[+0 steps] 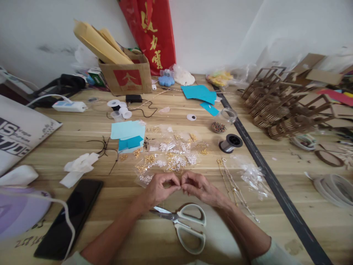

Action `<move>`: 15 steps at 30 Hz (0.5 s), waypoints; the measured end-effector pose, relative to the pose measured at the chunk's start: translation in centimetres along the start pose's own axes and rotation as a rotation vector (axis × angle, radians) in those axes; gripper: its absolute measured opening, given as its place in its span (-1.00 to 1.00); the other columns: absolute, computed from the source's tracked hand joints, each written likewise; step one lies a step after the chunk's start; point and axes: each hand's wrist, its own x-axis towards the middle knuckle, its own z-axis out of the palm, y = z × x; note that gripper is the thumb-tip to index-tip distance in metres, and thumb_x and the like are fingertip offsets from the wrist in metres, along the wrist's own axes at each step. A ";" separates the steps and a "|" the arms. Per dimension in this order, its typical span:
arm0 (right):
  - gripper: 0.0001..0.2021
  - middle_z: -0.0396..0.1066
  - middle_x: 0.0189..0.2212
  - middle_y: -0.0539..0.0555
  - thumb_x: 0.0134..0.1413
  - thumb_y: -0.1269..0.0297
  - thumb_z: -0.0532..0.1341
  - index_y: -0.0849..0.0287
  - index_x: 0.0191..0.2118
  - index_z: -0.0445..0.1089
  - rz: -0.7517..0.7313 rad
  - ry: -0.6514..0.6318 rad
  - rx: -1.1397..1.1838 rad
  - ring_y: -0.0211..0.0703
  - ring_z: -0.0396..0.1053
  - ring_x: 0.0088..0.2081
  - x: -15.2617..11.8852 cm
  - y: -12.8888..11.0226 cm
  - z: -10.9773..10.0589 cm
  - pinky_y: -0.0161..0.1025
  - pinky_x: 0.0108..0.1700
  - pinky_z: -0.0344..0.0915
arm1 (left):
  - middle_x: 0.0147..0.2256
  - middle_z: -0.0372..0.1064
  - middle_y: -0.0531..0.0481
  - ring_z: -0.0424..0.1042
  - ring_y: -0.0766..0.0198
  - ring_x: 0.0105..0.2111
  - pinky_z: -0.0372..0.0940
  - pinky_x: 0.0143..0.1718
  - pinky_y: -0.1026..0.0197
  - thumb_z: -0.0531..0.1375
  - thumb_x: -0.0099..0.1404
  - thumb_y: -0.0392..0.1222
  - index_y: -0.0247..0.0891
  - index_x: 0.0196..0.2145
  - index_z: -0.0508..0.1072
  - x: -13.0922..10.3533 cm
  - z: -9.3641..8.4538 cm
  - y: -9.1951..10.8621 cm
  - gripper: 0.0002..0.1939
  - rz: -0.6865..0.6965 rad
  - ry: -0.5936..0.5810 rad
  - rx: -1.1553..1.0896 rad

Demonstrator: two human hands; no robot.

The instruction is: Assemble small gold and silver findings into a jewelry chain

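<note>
Fine assembly step, judging by posture: left hand [158, 188] and right hand [197, 186] together fingertip to fingertip, pinched on something too small to identify, above white-handled steel scissors [184, 222] on pale wooden bench [303, 191], near clear packets of gold and silver findings [168, 158]; steady, precise pinching needed next

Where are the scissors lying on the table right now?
In the head view, the scissors lie on the wooden table, near its front edge, just below the left hand and right hand, right of the black phone.
</note>
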 end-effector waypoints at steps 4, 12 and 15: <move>-0.65 0.24 -0.52 -0.05 0.14 -0.02 0.21 0.21 -0.34 0.28 0.014 0.011 0.089 -0.31 0.20 -0.47 0.1 0.1 0.1 -0.34 -0.42 0.14 | -0.51 0.46 -0.01 0.40 0.30 -0.48 0.26 -0.39 0.30 0.26 0.13 -0.27 -0.31 -0.51 0.46 0.1 -0.1 0.3 -0.91 -0.005 0.021 -0.019; -0.69 0.30 -0.51 -0.03 0.10 0.03 0.26 0.21 -0.35 0.30 0.014 0.022 0.224 -0.30 0.26 -0.46 0.4 0.2 -0.2 -0.34 -0.41 0.24 | -0.49 0.44 -0.02 0.41 0.28 -0.43 0.29 -0.33 0.26 0.25 0.16 -0.25 -0.31 -0.50 0.42 0.0 0.0 0.3 -0.88 -0.017 0.033 -0.092; -0.70 0.32 -0.50 -0.02 0.11 0.05 0.26 0.21 -0.36 0.30 -0.010 0.030 0.243 -0.30 0.27 -0.45 0.4 0.3 -0.4 -0.35 -0.42 0.26 | -0.48 0.44 -0.04 0.42 0.26 -0.42 0.31 -0.31 0.24 0.25 0.16 -0.25 -0.31 -0.50 0.41 0.0 0.1 0.3 -0.87 -0.006 0.041 -0.124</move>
